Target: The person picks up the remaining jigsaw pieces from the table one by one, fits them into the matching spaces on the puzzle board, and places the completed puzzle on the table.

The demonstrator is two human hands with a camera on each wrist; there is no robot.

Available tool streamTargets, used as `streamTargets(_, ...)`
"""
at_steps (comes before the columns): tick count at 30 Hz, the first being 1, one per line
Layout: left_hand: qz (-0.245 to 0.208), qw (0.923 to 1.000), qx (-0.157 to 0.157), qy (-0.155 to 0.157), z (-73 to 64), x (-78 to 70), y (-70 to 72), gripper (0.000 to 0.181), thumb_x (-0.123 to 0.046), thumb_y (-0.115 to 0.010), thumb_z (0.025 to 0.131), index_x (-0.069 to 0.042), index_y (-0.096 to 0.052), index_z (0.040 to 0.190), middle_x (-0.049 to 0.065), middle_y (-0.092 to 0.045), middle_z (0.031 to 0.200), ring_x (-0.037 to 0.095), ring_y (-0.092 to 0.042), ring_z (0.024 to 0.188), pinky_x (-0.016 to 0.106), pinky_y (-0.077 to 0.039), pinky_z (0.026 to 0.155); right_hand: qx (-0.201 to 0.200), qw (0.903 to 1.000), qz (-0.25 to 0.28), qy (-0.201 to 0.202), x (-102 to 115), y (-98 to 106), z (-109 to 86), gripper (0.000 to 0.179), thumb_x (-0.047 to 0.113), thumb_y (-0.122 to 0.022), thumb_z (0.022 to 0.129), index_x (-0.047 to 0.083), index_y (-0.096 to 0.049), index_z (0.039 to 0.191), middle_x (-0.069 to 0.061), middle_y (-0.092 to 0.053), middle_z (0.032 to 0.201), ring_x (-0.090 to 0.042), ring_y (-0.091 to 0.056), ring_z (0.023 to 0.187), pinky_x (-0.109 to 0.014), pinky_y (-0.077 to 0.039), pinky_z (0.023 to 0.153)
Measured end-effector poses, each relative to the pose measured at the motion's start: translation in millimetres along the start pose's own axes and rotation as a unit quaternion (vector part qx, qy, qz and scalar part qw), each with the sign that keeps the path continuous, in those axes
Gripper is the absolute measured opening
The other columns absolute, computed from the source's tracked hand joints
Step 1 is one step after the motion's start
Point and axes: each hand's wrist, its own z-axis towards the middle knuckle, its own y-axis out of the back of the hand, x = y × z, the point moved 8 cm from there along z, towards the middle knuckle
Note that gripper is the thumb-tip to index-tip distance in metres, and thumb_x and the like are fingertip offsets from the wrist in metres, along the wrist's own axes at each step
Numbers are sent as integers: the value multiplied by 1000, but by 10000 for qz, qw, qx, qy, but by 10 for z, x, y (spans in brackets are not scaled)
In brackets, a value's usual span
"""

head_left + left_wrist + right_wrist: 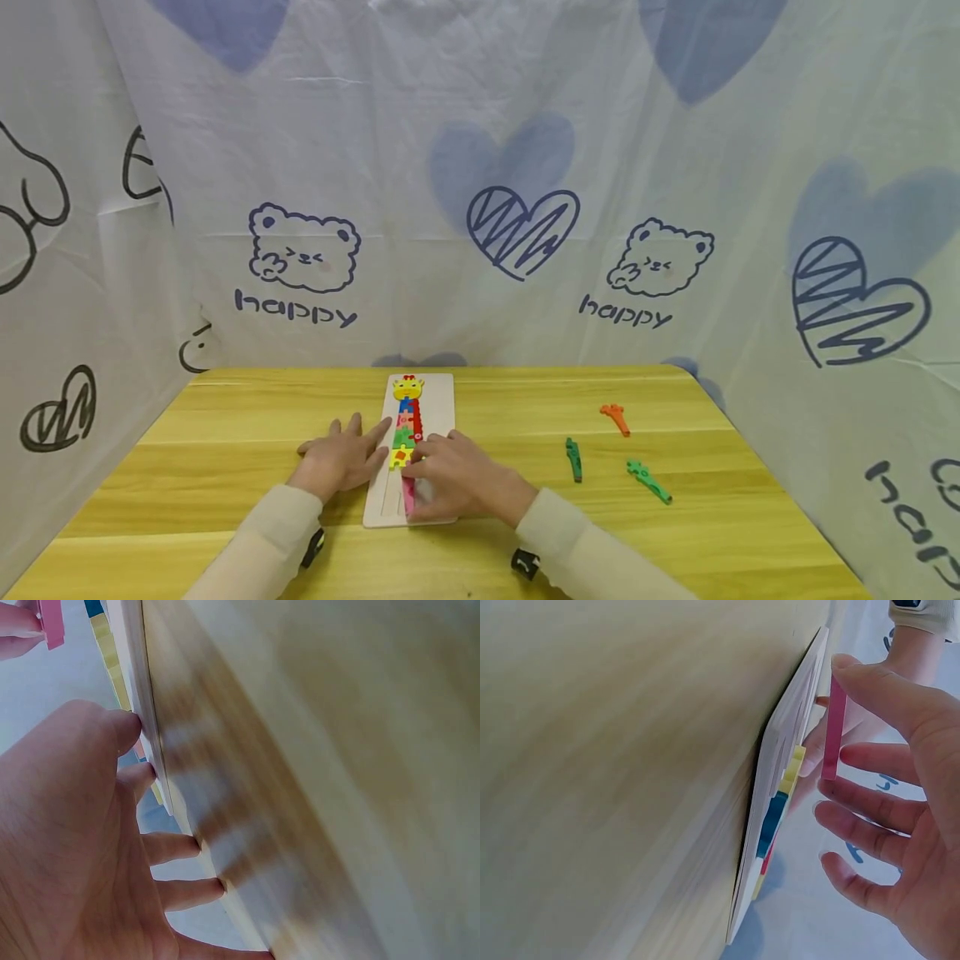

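A white puzzle board (438, 400) lies on the table with a giraffe puzzle partly laid in it: a yellow head (408, 388), then blue, pink, red, green and yellow pieces below. My right hand (461, 475) pinches a pink puzzle piece (835, 727) between thumb and fingers, held above the lower part of the board. In the right wrist view that piece stands apart from the board. My left hand (345, 457) rests with spread fingers at the board's left edge; in the left wrist view its thumb and index finger touch that edge.
To the right on the wooden table (510, 400) lie an orange piece (616, 419), a dark green piece (573, 460) and a light green piece (649, 482). A printed white curtain (420, 333) hangs behind the table and along its sides.
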Motion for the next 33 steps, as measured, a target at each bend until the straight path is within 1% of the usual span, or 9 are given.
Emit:
streamTargets(6,3,10000,-7,19,3,14,7,60,-51,-40,107,-29,-32,162,28,-32,165,62,-32,146,90,-39,89,70,10000,-1,-18,31,-20,68,58,67,-67,89,31,-70,135,6,-68,135,-14,-60,123,-35,-53,99)
streamTargets(10,18,10000,17,55,17,28,13,61,-52,-39,107,-30,-31,163,27,-30,166,61,-31,147,90,-38,91,99,9999,5,-114,30,-35,116,58,67,-67,89,30,-70,134,6,-68,134,-13,-60,120,-35,-53,98)
streamTargets(15,-8,10000,45,81,20,36,23,61,-53,-38,107,-31,-30,163,27,-29,167,61,-30,148,90,-38,91,24,9997,-67,-217,32,-40,170,56,67,-69,88,32,-72,130,7,-69,130,-13,-61,116,-34,-53,93)
streamTargets(21,-52,10000,-11,26,-4,22,27,59,-51,-39,108,-30,-32,163,28,-30,166,62,-31,146,91,-38,90,-42,9996,-104,-247,60,-64,214,53,69,-70,86,32,-75,125,8,-71,122,-11,-61,108,-32,-52,87)
streamTargets(24,-80,10000,-19,6,-14,12,20,59,-51,-39,108,-30,-32,162,29,-30,165,63,-31,146,91,-38,89,-51,9995,-176,-263,79,-74,228,54,70,-70,85,32,-75,123,8,-71,122,-11,-61,107,-30,-51,84)
streamTargets(28,-81,10000,-27,15,-11,4,13,59,-51,-39,108,-30,-32,162,29,-31,165,62,-32,146,91,-38,89,-83,9993,-201,-307,97,-81,246,54,70,-70,85,31,-76,122,8,-72,123,-11,-62,108,-30,-51,84)
streamTargets(33,-76,10000,-41,21,-16,0,19,59,-50,-39,108,-29,-32,162,28,-31,165,62,-32,146,91,-38,89,-111,9993,-160,-329,115,-69,269,54,71,-71,84,31,-77,121,8,-73,120,-11,-63,106,-29,-51,84)
